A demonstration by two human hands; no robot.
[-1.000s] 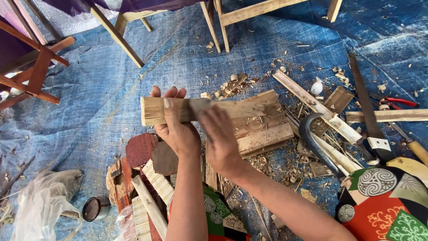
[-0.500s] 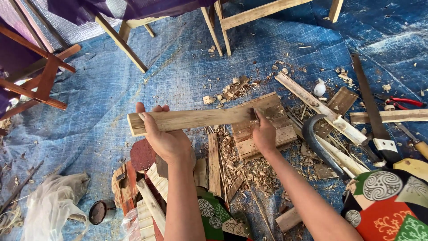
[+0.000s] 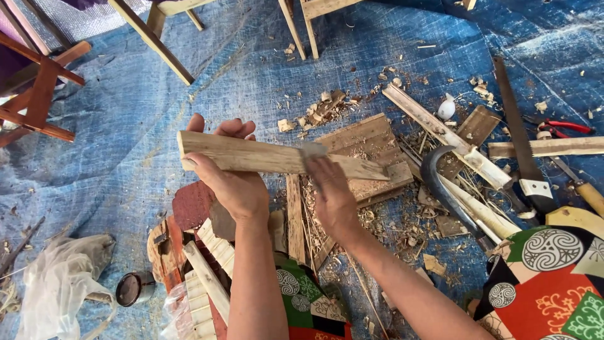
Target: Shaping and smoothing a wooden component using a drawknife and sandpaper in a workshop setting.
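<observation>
Head view shows my left hand (image 3: pixel 229 182) closed around the near end of a pale wooden slat (image 3: pixel 277 158), fingers curling over its far edge, so the slat hangs level above the blue tarp (image 3: pixel 126 126). My right hand (image 3: pixel 330 198) sits at the slat's middle, fingers bent against its lower edge; it seems to pinch a small blade or scraper there, though I cannot tell for sure from this angle. Half a second ago that hand was out at the slat's far end, so it has slid inward along the wood, which I judge to be one stroke of shaving or smoothing. Just beyond the slat lies a block of stacked boards (image 3: pixel 371 148) ringed by wood shavings (image 3: pixel 318 113). Right of the slat rest a curved sickle (image 3: pixel 440 182) and, farther off, a long saw (image 3: pixel 513 126). Below the slat, near my left arm, sits a small round tin (image 3: pixel 133 288).
</observation>
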